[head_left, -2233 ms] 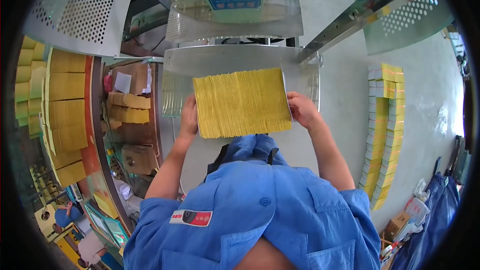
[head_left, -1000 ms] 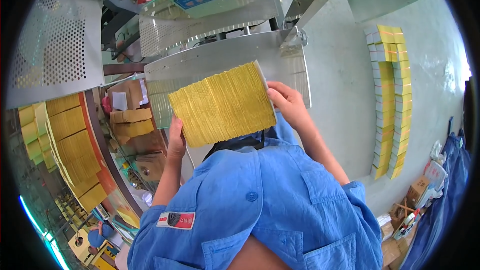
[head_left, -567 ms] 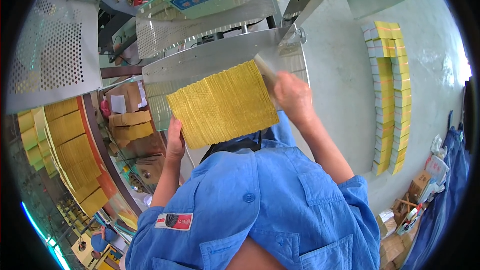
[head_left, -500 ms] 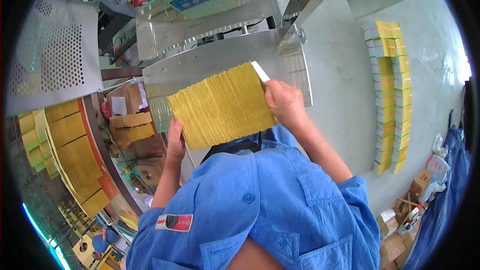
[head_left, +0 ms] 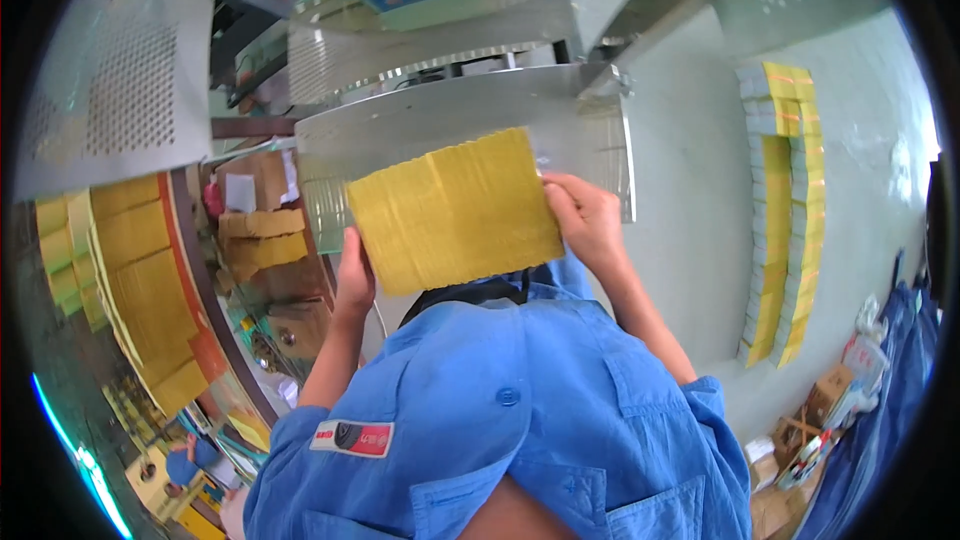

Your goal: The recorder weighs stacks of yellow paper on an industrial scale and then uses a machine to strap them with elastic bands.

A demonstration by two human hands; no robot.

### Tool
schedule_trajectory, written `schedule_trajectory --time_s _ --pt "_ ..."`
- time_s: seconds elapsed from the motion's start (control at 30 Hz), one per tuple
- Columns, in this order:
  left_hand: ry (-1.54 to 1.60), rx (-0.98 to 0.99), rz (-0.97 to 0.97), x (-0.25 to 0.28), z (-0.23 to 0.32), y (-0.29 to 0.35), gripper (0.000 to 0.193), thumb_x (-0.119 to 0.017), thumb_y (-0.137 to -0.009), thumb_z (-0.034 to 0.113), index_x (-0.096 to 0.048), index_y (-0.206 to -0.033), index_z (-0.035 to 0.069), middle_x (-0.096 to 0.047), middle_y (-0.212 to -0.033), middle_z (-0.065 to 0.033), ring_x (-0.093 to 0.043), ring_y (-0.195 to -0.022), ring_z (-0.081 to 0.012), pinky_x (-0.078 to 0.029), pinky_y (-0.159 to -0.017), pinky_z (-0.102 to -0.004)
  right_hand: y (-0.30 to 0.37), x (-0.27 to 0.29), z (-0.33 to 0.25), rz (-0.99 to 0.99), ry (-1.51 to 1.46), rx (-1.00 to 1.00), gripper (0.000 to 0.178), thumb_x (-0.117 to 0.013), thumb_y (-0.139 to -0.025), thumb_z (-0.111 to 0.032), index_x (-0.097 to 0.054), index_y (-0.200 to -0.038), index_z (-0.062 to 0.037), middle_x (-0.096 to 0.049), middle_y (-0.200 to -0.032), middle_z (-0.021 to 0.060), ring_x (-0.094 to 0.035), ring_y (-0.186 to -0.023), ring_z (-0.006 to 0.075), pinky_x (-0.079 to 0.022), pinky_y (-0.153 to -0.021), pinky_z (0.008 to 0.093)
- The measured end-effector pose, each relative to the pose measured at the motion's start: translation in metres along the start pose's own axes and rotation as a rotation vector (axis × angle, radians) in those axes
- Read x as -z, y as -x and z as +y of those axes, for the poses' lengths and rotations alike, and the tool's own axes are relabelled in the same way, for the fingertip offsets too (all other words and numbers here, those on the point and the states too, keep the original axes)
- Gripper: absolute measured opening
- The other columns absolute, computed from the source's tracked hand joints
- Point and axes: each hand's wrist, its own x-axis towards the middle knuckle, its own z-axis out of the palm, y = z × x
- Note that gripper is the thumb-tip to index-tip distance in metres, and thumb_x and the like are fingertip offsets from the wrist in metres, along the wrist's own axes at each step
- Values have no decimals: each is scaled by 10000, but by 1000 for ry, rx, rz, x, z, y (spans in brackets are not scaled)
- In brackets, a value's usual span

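In front of my chest, above a metal table (head_left: 330, 140), I hold a thick block-shaped stack of yellow sheets (head_left: 455, 210). Fine ridges run across its top face, blurred now by motion. My left hand (head_left: 355, 275) presses against the stack's left end, thumb up, with the other fingers mostly hidden. At the right end my right hand (head_left: 588, 222) grips it, thumb on the near side and fingers curled behind. The stack lies tilted, its right end farther from me than its left.
A machine with a metal guard (head_left: 420, 40) stands beyond the table. On the floor at right are two long rows of yellow-and-white bundles (head_left: 775, 220). More yellow stacks (head_left: 150, 280) fill a rack at left, beside brown cardboard (head_left: 265, 240). Boxes (head_left: 825, 395) sit lower right; a person (head_left: 190, 460) is lower left.
The view has shifted slightly and blurred. My right hand has moved a little down along the stack's right end, and the white strip there no longer shows clearly.
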Motion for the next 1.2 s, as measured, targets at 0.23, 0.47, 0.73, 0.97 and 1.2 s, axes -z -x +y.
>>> schedule_trajectory --time_s 0.23,0.47,0.73,0.97,1.2 --pt "-164 -75 -13 -15 -7 -6 513 -345 -1030 378 -421 -1427 62 -542 -1280 -43 -503 -1177 -149 -413 -978 -304 3 -6 12 -79 -336 -172 216 -536 -968 -100 -673 -1109 -11 -674 -948 45 -612 -871 106 -498 -782 244" --pt "-134 -64 1 -18 1 1 579 -371 -1006 430 -363 -1459 69 -502 -1337 -70 -489 -1218 -175 -421 -991 -347 5 -17 20 -59 -236 -107 329 -504 -965 -110 -572 -1271 -7 -602 -1210 106 -556 -1104 165 -442 -944 306" --pt "366 -46 -52 -49 -30 -18 517 -307 -1034 410 -357 -1415 64 -471 -1358 -84 -455 -1257 -196 -365 -1063 -361 19 -46 -10 16 -791 -456 476 -427 -1012 -272 -437 -1408 -9 -483 -1401 123 -441 -1302 206 -350 -1078 338" --pt "199 -235 -37 -94 28 -88 584 -343 -1025 479 -442 -1389 33 -525 -1357 -85 -520 -1220 -195 -401 -1038 -345 -60 -27 -12 37 -829 -225 479 -430 -1005 -308 -459 -1379 -10 -506 -1367 87 -472 -1261 198 -371 -1057 333" --pt "152 -169 -150 -123 74 -169 591 -386 -1017 440 -358 -1427 16 -443 -1414 -98 -442 -1282 -201 -334 -1087 -334 -144 -30 -11 85 -816 -393 463 -410 -998 -346 -490 -1373 -86 -517 -1361 52 -488 -1243 199 -390 -1026 342"
